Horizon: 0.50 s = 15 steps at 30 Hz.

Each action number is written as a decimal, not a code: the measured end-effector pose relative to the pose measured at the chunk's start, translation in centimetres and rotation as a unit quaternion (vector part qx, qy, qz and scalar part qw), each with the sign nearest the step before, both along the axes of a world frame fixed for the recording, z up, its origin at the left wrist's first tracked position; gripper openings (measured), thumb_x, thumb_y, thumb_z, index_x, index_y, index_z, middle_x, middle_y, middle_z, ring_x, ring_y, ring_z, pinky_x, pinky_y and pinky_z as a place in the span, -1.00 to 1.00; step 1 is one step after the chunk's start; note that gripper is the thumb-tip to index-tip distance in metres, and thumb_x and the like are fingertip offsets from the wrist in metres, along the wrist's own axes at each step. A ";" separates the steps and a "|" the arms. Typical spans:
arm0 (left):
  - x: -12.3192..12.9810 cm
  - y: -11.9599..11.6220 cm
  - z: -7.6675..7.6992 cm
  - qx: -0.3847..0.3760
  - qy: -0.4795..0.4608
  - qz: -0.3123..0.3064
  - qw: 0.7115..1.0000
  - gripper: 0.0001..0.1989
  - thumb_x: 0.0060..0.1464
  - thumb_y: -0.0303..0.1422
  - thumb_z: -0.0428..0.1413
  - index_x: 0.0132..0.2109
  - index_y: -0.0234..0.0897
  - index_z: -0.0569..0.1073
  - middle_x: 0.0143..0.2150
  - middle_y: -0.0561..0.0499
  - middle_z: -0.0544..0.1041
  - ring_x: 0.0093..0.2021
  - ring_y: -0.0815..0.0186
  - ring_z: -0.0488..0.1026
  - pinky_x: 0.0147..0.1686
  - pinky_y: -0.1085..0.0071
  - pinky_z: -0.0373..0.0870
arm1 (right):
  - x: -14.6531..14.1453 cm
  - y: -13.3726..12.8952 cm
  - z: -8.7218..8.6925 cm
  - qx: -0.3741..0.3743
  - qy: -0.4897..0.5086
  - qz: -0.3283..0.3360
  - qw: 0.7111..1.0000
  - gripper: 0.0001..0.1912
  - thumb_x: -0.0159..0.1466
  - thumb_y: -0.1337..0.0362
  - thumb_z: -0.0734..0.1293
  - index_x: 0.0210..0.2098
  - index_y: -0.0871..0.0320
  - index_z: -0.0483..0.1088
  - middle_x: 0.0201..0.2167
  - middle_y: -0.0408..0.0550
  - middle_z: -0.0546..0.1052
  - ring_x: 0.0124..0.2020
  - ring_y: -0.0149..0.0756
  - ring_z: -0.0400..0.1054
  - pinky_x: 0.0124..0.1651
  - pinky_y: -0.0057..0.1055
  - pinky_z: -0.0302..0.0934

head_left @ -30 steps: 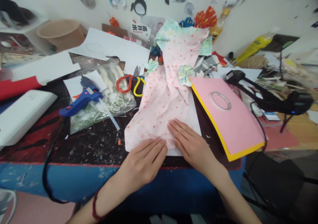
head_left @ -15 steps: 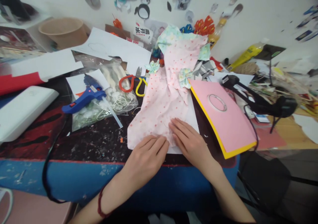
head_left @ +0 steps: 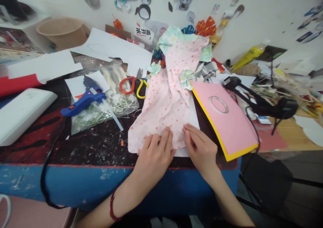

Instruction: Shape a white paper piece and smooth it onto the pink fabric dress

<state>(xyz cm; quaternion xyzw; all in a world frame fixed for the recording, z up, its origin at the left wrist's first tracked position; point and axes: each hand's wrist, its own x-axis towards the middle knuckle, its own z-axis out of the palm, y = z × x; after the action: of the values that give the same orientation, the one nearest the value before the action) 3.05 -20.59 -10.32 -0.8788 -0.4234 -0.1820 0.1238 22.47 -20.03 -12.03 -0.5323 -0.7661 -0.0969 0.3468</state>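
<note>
A pink dotted cloth dress (head_left: 164,110) with green flowered trim lies over white paper (head_left: 193,115) on the dark table. My left hand (head_left: 156,154) rests on the lower part of the dress, palm down with its fingers stretched out and slightly bent. Beside it, at the lower right edge of the cloth, my right hand (head_left: 200,147) has thumb and forefinger pressed together on a thin thing, which looks like a needle or pin but is too small to be sure of. The two hands are a little apart.
Left of the dress are a blue glue gun (head_left: 87,100), a plastic bag (head_left: 101,115) and red-and-yellow scissors (head_left: 135,86). A white box-like device (head_left: 25,113) sits farther left. To the right are pink and yellow sheets (head_left: 227,123) with a ring of tape and a black stand (head_left: 262,101).
My right hand has moved slightly right and its fingers have drawn together in a pinch. My left hand has shifted a little right, its fingers now pointing up the cloth.
</note>
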 end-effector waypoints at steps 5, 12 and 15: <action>0.1 -0.1 -0.1 -0.006 0.006 0.005 1.000 -0.56 0.34 -0.31 0.05 0.24 -0.48 0.46 0.29 -0.21 0.48 -0.16 0.09 0.46 -0.16 0.14 0.40 | 0.2 0.2 0.1 -0.056 0.054 -0.041 0.996 -0.74 0.38 0.39 0.27 0.01 0.21 0.51 0.00 0.12 0.64 0.07 -0.11 0.54 0.17 -0.09 0.46; 0.0 -0.1 -0.4 -0.009 -0.026 0.013 1.000 -0.61 0.33 -0.36 0.06 0.19 -0.51 0.48 0.21 -0.20 0.54 -0.10 0.07 0.43 -0.09 0.12 0.41 | 0.7 0.6 1.0 -0.205 0.101 -0.008 0.974 -0.53 0.44 0.22 0.22 0.31 0.12 0.26 0.29 0.06 0.43 0.32 -0.15 0.32 0.36 -0.05 0.25; -0.2 -0.2 -0.5 -0.007 -0.028 -0.017 0.999 -0.64 0.32 -0.37 0.08 0.19 -0.41 0.50 0.19 -0.13 0.55 -0.17 0.13 0.40 -0.13 0.15 0.40 | 0.9 0.8 1.3 -0.226 0.087 0.011 0.970 -0.49 0.44 0.20 0.21 0.35 0.07 0.19 0.36 0.01 0.35 0.37 -0.16 0.24 0.40 -0.05 0.18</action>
<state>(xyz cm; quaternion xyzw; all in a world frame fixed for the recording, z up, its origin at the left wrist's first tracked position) 2.85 -20.80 -10.80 -0.8814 -0.4129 -0.2056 0.1021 23.37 -19.22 -10.77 -0.5945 -0.7413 0.1293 0.2836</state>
